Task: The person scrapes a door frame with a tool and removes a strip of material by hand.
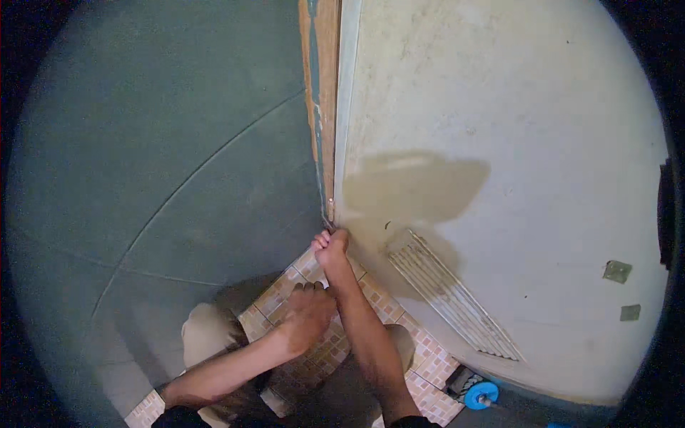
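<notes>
- Your forearms enter from the lower edge, nearest the lens, and cross above your bent knees (207,332) in light trousers.
- Your left hand (308,314) is curled into a loose fist, knuckles up, pressing on the mosaic floor tiles (421,357). It lies just below the wall corner (330,207). Whether it grips anything you cannot tell.
- Your right hand (332,246) is closed tight at the foot of the wall corner, fingers wrapped around something thin and mostly hidden. What it is you cannot tell.
- The metal corner trim (347,107) runs straight up from the wall corner. The strip of bare brown board (327,85) lies just left of it.
- The dark green wall tiles (157,157) fill the side left of the wall corner.
- The pale plastered wall (514,114) fills the side right of it, with a damp tan patch (414,185) just beside the wall corner.
- The combed adhesive strip (449,296) slants down and right of the wall corner, below the patch.
- The blue round object (481,394) lies on the floor, well below and right of the wall corner.
</notes>
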Available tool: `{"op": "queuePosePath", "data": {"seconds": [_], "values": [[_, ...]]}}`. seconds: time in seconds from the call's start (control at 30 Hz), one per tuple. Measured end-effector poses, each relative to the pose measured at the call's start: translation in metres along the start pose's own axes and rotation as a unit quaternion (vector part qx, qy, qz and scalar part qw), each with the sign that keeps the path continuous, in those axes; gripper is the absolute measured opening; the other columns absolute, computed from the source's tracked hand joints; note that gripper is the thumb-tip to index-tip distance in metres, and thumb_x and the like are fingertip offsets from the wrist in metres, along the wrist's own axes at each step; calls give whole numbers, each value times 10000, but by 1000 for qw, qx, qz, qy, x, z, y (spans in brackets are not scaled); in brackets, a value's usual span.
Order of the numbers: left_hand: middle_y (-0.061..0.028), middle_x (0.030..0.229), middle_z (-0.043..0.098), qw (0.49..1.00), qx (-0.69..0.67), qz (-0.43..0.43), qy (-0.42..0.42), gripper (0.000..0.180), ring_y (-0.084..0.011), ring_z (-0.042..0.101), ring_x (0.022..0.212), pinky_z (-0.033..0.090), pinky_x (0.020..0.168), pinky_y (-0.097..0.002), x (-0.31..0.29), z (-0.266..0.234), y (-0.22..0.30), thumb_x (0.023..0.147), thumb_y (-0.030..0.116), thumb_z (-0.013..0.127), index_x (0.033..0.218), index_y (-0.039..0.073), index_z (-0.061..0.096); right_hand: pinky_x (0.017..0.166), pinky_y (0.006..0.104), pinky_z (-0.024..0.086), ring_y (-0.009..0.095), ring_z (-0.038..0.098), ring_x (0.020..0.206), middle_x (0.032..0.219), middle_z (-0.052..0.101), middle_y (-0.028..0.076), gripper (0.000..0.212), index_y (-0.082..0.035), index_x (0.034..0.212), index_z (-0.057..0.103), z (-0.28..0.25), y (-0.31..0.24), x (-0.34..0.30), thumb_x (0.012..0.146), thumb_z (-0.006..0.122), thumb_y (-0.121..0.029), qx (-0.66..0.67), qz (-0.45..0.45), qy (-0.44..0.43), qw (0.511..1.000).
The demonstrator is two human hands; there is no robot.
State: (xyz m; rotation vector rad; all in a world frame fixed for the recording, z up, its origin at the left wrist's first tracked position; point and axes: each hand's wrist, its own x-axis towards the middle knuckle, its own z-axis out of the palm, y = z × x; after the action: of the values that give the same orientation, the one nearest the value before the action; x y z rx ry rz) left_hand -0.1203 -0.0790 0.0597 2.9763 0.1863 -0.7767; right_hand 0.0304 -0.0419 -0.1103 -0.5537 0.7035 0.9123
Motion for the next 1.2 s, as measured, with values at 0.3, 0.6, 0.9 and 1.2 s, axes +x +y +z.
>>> {"op": "queuePosePath", "data": {"seconds": [0.3,0.6,0.9,1.2], "values": [[-132,975,626,994,30,86,60,280,-262,618,935,488,815,-363,-68,-100,46,823,168,550,1073,47,590,408,278,201,122,265,427,526,328,-18,128,-147,788,410,-10,7,6,860,344,-230,35,78,-47,995],[-59,951,631,973,121,133,143,323,-173,569,892,425,724,-280,-88,-143,75,827,215,589,1103,46,599,398,283,195,125,247,409,524,354,-17,149,-159,740,399,-15,1,6,854,339,-234,-57,61,72,994],[-105,997,598,983,41,170,64,343,-247,567,965,452,831,-369,-58,-98,36,813,199,522,1125,62,568,419,273,209,115,248,452,573,350,-30,112,-171,762,378,1,7,6,868,370,-207,4,19,-12,1000],[-102,982,595,984,30,156,81,356,-247,566,961,448,846,-359,-83,-111,31,792,200,547,1113,45,561,416,252,236,101,280,431,601,415,-29,131,-163,823,471,-4,18,10,943,428,-197,19,18,-134,991]]}}
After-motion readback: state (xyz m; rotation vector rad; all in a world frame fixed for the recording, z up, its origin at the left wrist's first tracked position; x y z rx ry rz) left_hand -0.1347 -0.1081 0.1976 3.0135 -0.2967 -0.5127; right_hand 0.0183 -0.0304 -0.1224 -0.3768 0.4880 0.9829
